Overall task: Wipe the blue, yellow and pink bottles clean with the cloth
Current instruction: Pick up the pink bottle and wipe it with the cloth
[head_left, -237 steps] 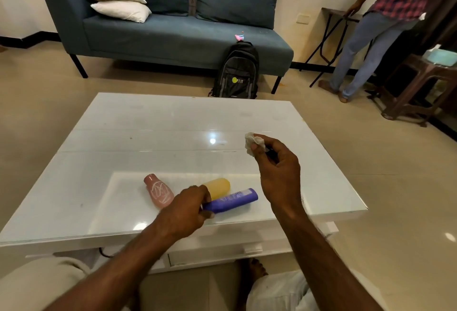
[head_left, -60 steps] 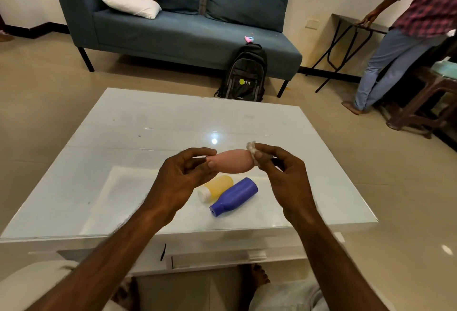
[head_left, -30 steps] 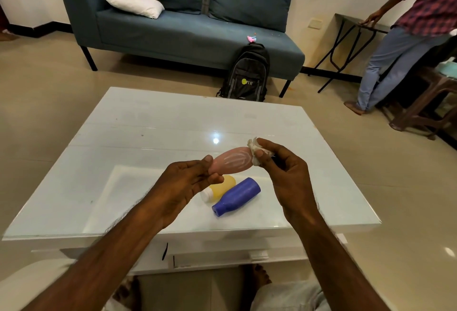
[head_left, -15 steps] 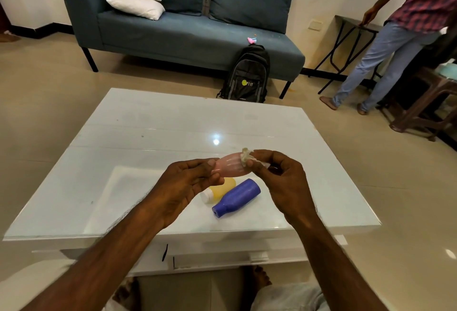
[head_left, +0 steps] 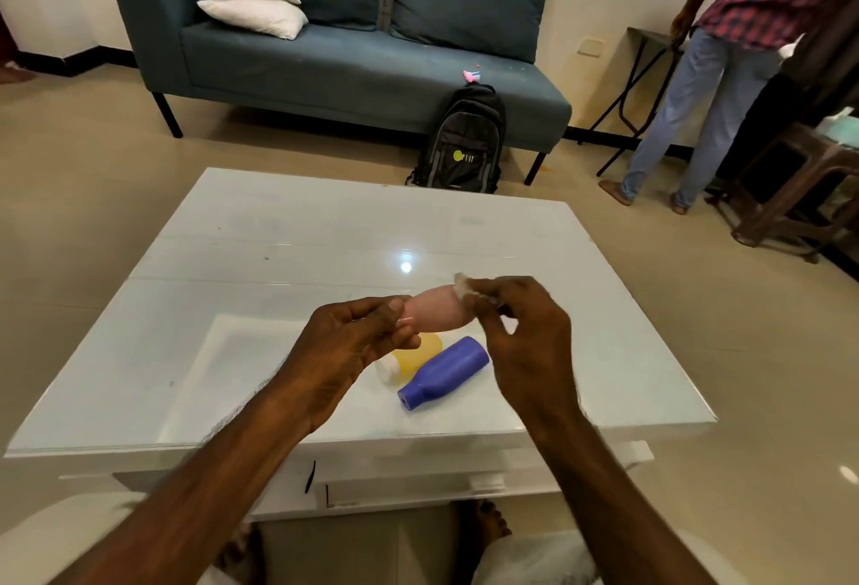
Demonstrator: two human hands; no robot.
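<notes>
While the pink bottle is held in the air, the scene reads as follows.

Step in hand: wiping the pink bottle (head_left: 434, 314), held on its side above the bench (head_left: 279, 259), over the two others.
Left hand (head_left: 346, 345): grip pinching the bottle's narrow end, thumb on top.
Right hand (head_left: 523, 333): grip pressed together on the small white cloth (head_left: 465, 284), which touches the bottle's broad end.
Yellow bottle (head_left: 409, 359): lying on the bench, partly under the left hand, touching or just beside the blue one.
Blue bottle (head_left: 444, 373): lying on the bench, cap toward the person.
Progress: the pink one is mid-wipe; nothing shows whether the other two are clean.
Next move: probably a turn of the bottle in the left grip, so the cloth meets an unwiped side.
Hard to make out: the right hand and cloth are blurred, so the contact is uncertain; the bottle's cap is hidden by the left fingers.
</notes>
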